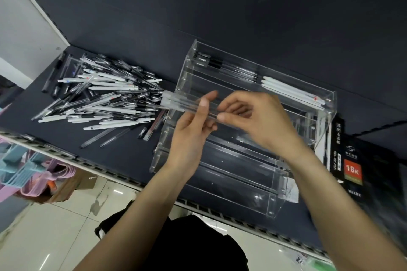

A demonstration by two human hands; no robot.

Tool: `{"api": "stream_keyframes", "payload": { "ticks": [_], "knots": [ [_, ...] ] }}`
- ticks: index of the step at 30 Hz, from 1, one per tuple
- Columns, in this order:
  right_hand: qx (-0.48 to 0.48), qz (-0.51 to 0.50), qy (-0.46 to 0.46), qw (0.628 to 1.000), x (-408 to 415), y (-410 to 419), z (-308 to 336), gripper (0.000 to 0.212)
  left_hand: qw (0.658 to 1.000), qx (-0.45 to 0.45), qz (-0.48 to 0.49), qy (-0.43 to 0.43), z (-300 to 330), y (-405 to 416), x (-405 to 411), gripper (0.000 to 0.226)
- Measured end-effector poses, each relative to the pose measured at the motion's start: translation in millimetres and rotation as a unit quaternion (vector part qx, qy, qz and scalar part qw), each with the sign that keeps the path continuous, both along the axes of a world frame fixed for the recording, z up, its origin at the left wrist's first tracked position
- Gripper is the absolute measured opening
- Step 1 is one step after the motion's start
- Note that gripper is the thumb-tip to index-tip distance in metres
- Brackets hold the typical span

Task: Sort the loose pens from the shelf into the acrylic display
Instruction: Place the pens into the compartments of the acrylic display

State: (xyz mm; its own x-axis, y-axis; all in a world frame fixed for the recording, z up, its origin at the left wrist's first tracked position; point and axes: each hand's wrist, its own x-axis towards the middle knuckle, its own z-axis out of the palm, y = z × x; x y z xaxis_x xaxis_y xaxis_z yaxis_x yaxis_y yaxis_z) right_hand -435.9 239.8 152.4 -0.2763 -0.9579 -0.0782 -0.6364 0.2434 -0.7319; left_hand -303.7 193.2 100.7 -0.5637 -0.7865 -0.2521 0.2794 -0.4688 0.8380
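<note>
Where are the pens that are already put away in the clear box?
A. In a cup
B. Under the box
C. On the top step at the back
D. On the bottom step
C: the only pens inside the acrylic display lie in a row on its top tier, against the back; the lower tiers look empty, and both hands hold a few more pens above the middle.

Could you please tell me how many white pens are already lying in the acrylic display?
3, side by side in the top tier of the acrylic display, at its right end; glare may hide others.
</note>
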Motion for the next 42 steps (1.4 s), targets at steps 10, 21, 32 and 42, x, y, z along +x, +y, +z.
{"api": "stream_keyframes", "payload": {
  "ticks": [10,21,32,42],
  "knots": [
    [-0.028,-0.057,0.119,0.991,-10,61,-45,0.005,0.983,-0.068,0.140,-0.092,-18,-21,45,0.035],
    [0.030,0.059,0.393,0.917,54,37,-108,0.015,0.970,-0.003,0.196,-0.142,-46,-18,85,0.016],
    [0.075,0.064,0.184,0.978,54,31,-121,0.030,0.972,-0.014,0.175,-0.160,-54,-13,91,0.013],
    [-0.093,-0.015,0.161,0.982,66,42,-89,0.028,0.990,-0.004,0.073,-0.118,-44,7,69,0.009]
  ]
}}
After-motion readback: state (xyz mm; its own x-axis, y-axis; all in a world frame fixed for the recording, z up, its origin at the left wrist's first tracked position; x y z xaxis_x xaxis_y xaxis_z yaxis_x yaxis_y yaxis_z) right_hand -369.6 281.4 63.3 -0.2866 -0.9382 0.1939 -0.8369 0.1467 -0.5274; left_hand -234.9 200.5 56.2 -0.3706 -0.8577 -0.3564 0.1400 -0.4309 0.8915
